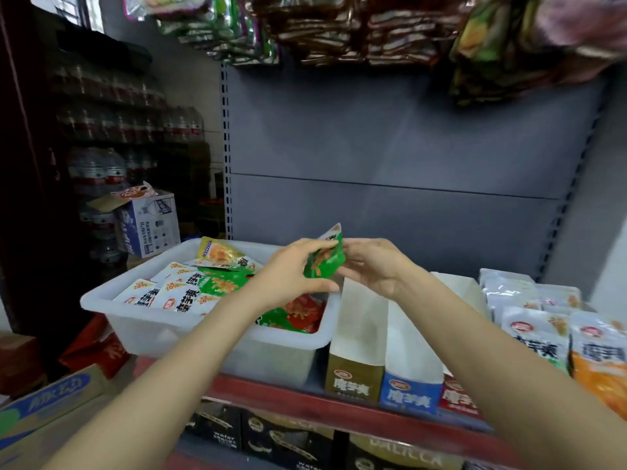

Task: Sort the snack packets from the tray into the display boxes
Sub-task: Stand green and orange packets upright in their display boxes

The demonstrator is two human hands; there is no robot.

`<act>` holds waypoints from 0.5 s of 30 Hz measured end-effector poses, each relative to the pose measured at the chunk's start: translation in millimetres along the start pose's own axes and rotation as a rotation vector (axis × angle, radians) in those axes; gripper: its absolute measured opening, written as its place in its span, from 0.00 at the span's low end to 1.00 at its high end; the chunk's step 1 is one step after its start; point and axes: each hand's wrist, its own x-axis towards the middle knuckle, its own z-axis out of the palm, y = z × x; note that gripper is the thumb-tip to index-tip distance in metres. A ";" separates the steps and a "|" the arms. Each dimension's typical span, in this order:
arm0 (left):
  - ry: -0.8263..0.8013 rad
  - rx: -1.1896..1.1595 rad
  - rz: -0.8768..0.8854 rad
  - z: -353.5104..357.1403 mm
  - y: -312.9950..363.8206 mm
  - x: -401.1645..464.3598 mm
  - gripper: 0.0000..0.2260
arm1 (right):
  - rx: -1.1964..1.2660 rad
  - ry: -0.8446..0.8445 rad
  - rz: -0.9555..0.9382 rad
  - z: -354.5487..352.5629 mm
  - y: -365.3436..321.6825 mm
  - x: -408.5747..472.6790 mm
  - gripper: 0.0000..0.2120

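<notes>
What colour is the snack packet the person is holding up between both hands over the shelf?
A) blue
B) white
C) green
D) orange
C: the green packet is pinched between the left hand and the right hand, held above the white tray and the display boxes.
</notes>
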 end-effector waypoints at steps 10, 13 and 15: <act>-0.011 -0.111 0.184 62.7 70.1 21.9 0.23 | -0.049 0.128 -0.139 -91.3 -18.6 -69.6 0.14; 0.038 -0.147 0.118 86.9 94.0 31.7 0.30 | -0.168 0.198 -0.208 -115.3 -25.4 -95.1 0.14; -0.013 -0.385 -0.016 97.7 113.5 35.9 0.36 | -0.246 0.247 -0.262 -130.0 -31.4 -112.7 0.15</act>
